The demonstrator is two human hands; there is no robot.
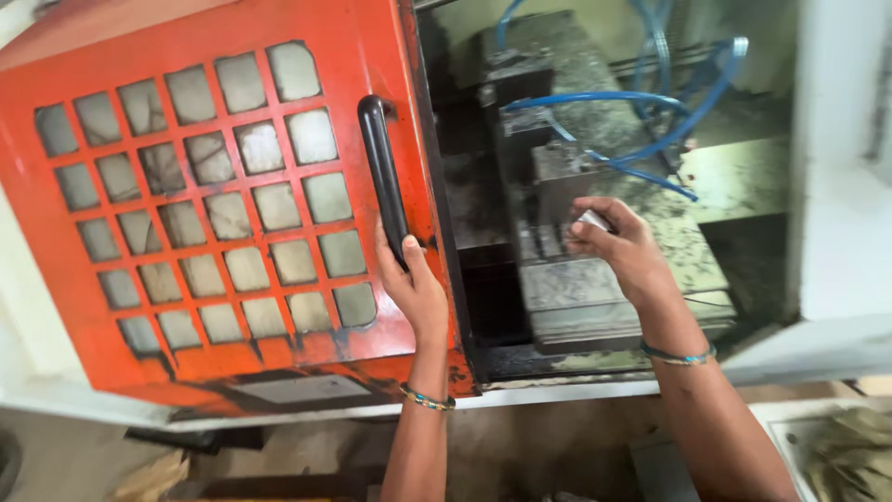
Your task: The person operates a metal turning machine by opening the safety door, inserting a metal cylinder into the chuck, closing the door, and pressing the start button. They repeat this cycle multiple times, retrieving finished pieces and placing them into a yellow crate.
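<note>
My left hand [413,284] grips the lower end of a black vertical handle [381,167] on an orange sliding machine door [223,214] with a grid of small dirty windows. The door stands pushed to the left, leaving the machine's inside open. My right hand [618,246] reaches inside and holds a small shiny metal piece [593,220] between fingers and thumb, just above a grimy grey metal fixture block [595,297]. Both wrists wear thin bead bracelets.
Blue air hoses [632,130] loop over the dark machine parts behind the fixture. A white machine frame [841,167] borders the opening on the right. Below, a dusty floor and a tray with greyish scraps [850,451] at lower right.
</note>
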